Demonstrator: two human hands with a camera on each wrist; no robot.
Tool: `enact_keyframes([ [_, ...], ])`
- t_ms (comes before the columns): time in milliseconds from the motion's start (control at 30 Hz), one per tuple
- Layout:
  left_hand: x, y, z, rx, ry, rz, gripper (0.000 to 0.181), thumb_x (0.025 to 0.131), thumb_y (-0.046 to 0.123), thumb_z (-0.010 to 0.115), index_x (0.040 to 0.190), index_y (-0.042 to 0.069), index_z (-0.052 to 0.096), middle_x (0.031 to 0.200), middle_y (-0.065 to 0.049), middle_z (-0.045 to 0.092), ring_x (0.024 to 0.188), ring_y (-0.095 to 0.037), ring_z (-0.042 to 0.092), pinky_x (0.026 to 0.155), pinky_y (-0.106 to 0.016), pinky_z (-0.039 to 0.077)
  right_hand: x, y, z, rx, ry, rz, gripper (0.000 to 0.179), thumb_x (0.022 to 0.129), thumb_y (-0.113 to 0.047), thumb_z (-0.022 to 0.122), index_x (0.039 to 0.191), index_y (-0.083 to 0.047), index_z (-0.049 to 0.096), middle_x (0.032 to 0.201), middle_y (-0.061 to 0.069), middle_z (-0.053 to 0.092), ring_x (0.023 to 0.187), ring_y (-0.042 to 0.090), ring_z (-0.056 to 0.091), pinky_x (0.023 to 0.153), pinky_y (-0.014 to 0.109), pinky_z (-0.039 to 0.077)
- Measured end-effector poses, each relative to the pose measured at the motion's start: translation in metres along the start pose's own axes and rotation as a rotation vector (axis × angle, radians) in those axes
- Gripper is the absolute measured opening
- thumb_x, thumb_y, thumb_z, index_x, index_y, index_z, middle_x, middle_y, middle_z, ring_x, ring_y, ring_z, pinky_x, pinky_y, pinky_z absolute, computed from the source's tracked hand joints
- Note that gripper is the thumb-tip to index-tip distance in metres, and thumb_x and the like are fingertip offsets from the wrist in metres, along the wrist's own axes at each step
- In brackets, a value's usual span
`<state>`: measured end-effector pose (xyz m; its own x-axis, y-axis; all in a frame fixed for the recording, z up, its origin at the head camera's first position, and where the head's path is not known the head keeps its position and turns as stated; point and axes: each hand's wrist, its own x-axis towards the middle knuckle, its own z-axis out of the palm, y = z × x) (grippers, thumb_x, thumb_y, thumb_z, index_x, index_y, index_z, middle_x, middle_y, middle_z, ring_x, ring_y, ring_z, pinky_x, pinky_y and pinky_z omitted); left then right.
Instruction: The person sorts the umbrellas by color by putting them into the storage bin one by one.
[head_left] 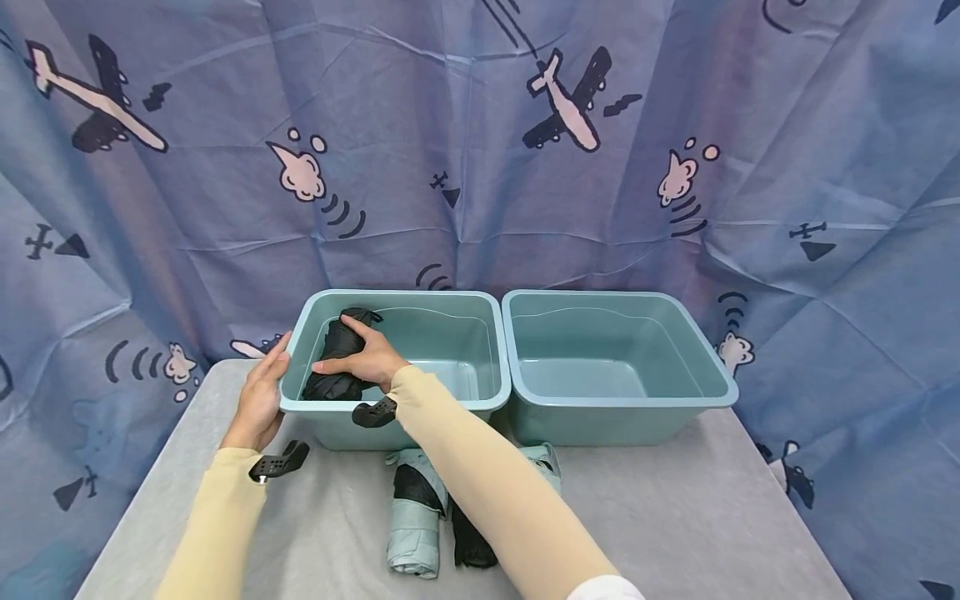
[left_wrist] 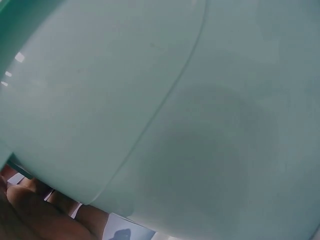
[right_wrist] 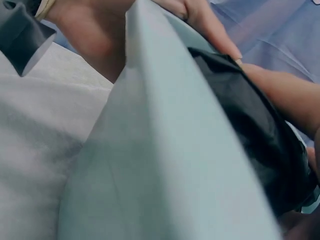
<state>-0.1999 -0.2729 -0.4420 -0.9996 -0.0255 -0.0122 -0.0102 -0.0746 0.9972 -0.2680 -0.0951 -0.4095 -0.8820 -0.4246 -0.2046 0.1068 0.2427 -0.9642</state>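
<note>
A black folded umbrella, a soft bundle of thin shiny fabric, lies at the left end inside the left teal bin. My right hand reaches over the front rim and grips this bundle, thumb and fingers spread across it; some fingers are hidden. In the right wrist view the black fabric bulges beyond the blurred bin rim. With its fingers extended, my left hand rests against the bin's left outer side. The left wrist view is mostly teal bin wall, with fingers along its lower left edge.
A second teal bin stands close against the first on the right. On the grey cloth-covered table, in front of the bins, lie a teal-and-black rolled umbrella and another dark bundle partly under my right forearm. A patterned curtain hangs behind.
</note>
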Motion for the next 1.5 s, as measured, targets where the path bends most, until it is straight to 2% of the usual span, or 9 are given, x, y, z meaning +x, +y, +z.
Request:
enact_keyframes([
  [100, 0.000, 0.000, 0.000, -0.005, 0.002, -0.003, 0.057, 0.113, 0.034, 0.028, 0.165, 0.021, 0.009, 0.170, -0.009, 0.008, 0.152, -0.030, 0.015, 0.115, -0.034, 0.031, 0.003, 0.000, 0.005, -0.017, 0.005, 0.013, 0.092, 0.081, -0.022, 0.089, 0.158, -0.030, 0.040, 0.164, 0.006, 0.031, 0.148, 0.030, 0.031, 0.113, 0.048, 0.036],
  [233, 0.001, 0.000, 0.000, 0.004, 0.010, -0.002, 0.056, 0.113, 0.033, 0.028, 0.165, 0.021, 0.010, 0.170, -0.008, 0.008, 0.153, -0.030, 0.014, 0.120, -0.044, 0.022, 0.008, 0.001, 0.011, -0.037, 0.012, 0.017, 0.092, 0.080, -0.021, 0.089, 0.157, -0.029, 0.040, 0.163, 0.005, 0.032, 0.148, 0.028, 0.030, 0.115, 0.046, 0.034],
  [467, 0.001, -0.001, -0.002, 0.015, 0.004, 0.000, 0.056, 0.113, 0.034, 0.028, 0.165, 0.021, 0.010, 0.170, -0.008, 0.008, 0.152, -0.030, 0.016, 0.116, -0.037, 0.030, 0.012, 0.000, 0.018, -0.039, -0.008, 0.017, 0.092, 0.080, -0.019, 0.089, 0.157, -0.029, 0.041, 0.162, 0.006, 0.033, 0.147, 0.028, 0.033, 0.114, 0.045, 0.035],
  [667, 0.001, -0.001, -0.002, 0.026, 0.007, 0.006, 0.057, 0.113, 0.035, 0.028, 0.165, 0.021, 0.010, 0.170, -0.008, 0.008, 0.152, -0.031, 0.016, 0.116, -0.035, 0.031, 0.013, -0.001, 0.019, -0.005, -0.027, 0.024, 0.093, 0.080, -0.014, 0.089, 0.157, -0.029, 0.040, 0.162, 0.007, 0.033, 0.145, 0.029, 0.034, 0.113, 0.045, 0.037],
  [1000, 0.002, -0.005, -0.004, 0.041, 0.009, 0.011, 0.059, 0.112, 0.038, 0.031, 0.165, 0.020, 0.011, 0.170, -0.010, 0.008, 0.152, -0.033, 0.016, 0.112, -0.033, 0.035, 0.013, 0.000, 0.018, -0.011, -0.061, 0.039, 0.099, 0.078, -0.009, 0.089, 0.160, -0.027, 0.035, 0.164, 0.009, 0.029, 0.148, 0.029, 0.030, 0.114, 0.046, 0.035],
  [1367, 0.002, -0.002, -0.002, 0.016, 0.019, 0.003, 0.056, 0.113, 0.033, 0.028, 0.165, 0.020, 0.010, 0.170, -0.008, 0.008, 0.152, -0.031, 0.015, 0.120, -0.050, 0.021, 0.012, 0.000, 0.018, -0.011, -0.057, 0.055, 0.099, 0.077, -0.006, 0.089, 0.159, -0.023, 0.036, 0.162, 0.011, 0.033, 0.146, 0.029, 0.033, 0.113, 0.045, 0.037],
  [1500, 0.002, -0.002, -0.001, 0.007, 0.018, 0.002, 0.057, 0.113, 0.034, 0.028, 0.165, 0.020, 0.010, 0.170, -0.009, 0.008, 0.152, -0.032, 0.016, 0.119, -0.052, 0.020, 0.011, 0.000, 0.018, -0.048, -0.059, 0.058, 0.099, 0.077, -0.006, 0.089, 0.159, -0.021, 0.036, 0.162, 0.012, 0.033, 0.148, 0.029, 0.030, 0.114, 0.046, 0.036],
])
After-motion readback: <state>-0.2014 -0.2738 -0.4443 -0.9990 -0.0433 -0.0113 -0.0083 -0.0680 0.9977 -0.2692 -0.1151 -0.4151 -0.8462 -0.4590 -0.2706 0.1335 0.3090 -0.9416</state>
